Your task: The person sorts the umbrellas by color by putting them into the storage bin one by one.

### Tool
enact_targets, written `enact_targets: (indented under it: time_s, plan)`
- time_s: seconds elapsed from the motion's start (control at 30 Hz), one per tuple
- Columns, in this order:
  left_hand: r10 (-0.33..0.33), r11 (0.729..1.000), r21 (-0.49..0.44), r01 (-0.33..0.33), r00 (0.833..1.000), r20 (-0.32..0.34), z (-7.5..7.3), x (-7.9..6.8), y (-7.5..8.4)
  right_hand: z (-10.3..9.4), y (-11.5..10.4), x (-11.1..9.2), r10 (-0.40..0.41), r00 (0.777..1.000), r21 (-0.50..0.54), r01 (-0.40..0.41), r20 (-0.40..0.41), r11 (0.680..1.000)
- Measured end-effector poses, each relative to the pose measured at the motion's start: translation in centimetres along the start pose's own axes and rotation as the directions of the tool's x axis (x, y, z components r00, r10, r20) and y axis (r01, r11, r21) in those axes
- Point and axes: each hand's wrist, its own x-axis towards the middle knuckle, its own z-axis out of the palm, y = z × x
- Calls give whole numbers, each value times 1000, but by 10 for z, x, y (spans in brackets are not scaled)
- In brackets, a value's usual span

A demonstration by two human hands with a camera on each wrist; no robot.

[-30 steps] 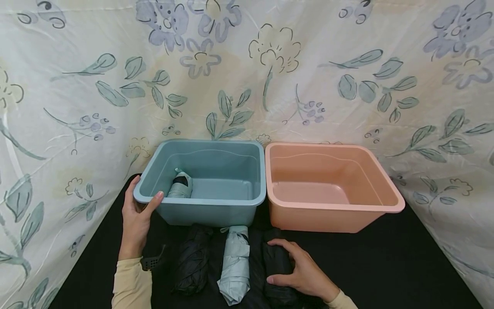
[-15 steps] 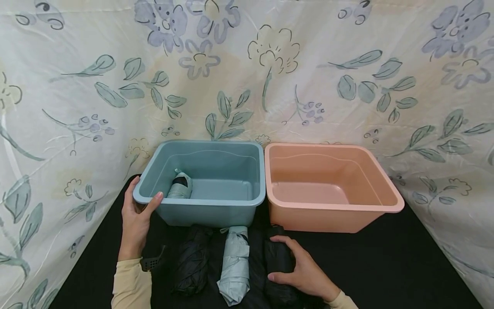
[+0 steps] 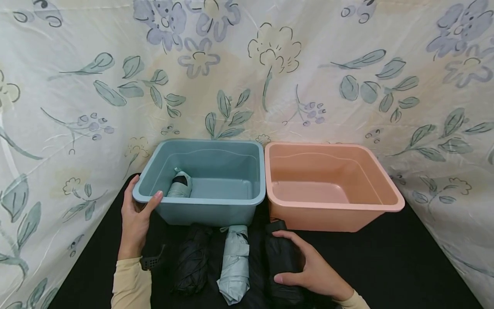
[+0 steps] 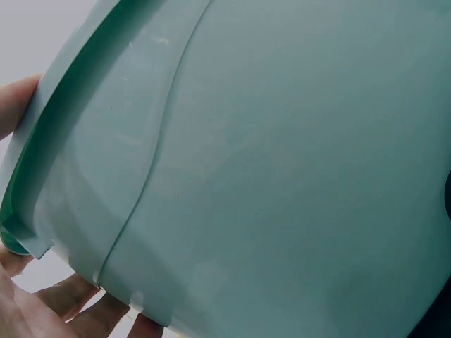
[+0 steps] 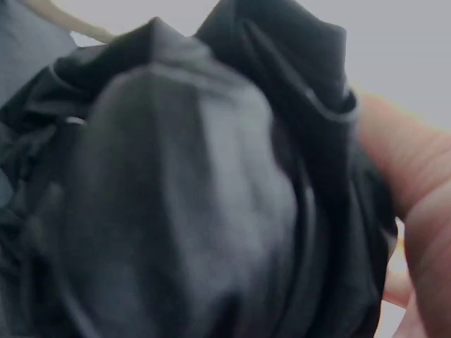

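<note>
While right hand (image 3: 314,272) fingers wrap the black umbrella (image 3: 283,262), its lower end runs off frame.

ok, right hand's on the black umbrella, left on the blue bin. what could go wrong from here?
1. The right hand grips the black umbrella around loose folds; the right wrist view shows bunched fabric, so it might slip or unfurl on a lift.
2. The grey umbrella lies close beside it and could get dragged along.
3. The peach bin has a near wall right above the umbrella's tip, so a low lift may clip it. The left hand steadies only the blue bin.
</note>
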Motion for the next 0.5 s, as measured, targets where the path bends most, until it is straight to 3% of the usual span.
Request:
enact_targets:
  time_s: [0.27,0.5]
  plan:
    - [-4,1000,-13,4,1000,1,0,-1,0,-2,-26,-11,-61,996,82,56,65,995]
    - [0,1000,-9,0,1000,6,-1,0,-1,-6,-41,-20,-74,996,96,69,44,993]
